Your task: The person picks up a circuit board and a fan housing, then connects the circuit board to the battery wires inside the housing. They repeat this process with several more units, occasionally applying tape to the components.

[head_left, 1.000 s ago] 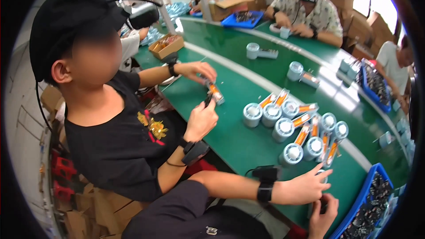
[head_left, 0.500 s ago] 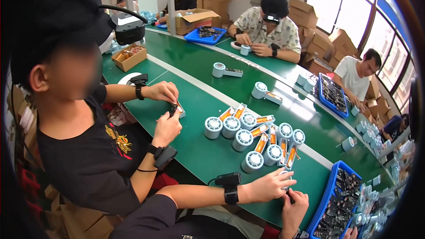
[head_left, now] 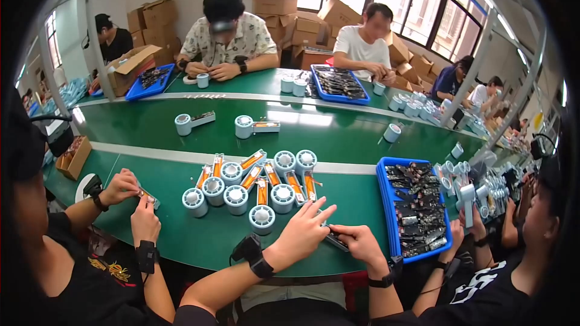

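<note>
Pinching perhaps a dark strip, both hands near table edge.

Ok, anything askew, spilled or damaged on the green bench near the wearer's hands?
Nothing stands out. The round white units sit bunched ahead of the left hand and right hand, the blue tray squarely alongside; no spill or visible damage.
</note>
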A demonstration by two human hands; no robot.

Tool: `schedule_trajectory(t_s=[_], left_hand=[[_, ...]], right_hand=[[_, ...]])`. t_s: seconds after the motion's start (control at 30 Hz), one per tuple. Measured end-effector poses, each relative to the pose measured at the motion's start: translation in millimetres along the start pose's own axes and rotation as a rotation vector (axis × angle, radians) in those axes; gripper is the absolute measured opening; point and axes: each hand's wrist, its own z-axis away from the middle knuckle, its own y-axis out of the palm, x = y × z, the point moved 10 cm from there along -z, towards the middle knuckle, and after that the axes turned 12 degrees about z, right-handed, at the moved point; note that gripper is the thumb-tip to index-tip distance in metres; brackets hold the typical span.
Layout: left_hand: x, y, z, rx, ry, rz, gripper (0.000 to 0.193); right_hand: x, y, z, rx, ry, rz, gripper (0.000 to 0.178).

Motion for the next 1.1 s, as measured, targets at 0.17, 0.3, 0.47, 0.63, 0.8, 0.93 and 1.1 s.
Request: schedule_trajectory(t_s=[0.17,0.3,0.47,0.63,0.8,0.93,1.1], left_hand=[[18,26,0,0.175,0.010,0.123,0.005],[4,27,-19,0.310,0.088,0.084,0.003],[-13,-41,-59,0.035,0.192,-0.093,0.005],[75,-46,-189,-0.101,-0.049,-0.291,0.005],[184,24,-234,-0.075,-0.317,-0.383,0.010],[266,76,-200,0.019,-0.662,-0.183,0.020],[224,41,-227,0.307,-0.296,-0.187,0.058]], right_hand=[[-1,7,7,-0.053,0.079,-0.098,0.025],[-8,-10,28,-0.405,-0.106,-0.159,0.023],[2,-24,44,-0.765,-0.099,-0.328,0.028],[6,2,32,-0.610,-0.167,-0.440,0.036],[-2,17,23,-0.419,-0.092,-0.117,0.023],[14,10,25,-0.407,-0.102,-0.022,0.016],[17,7,20,-0.384,-0.156,-0.010,0.020]])
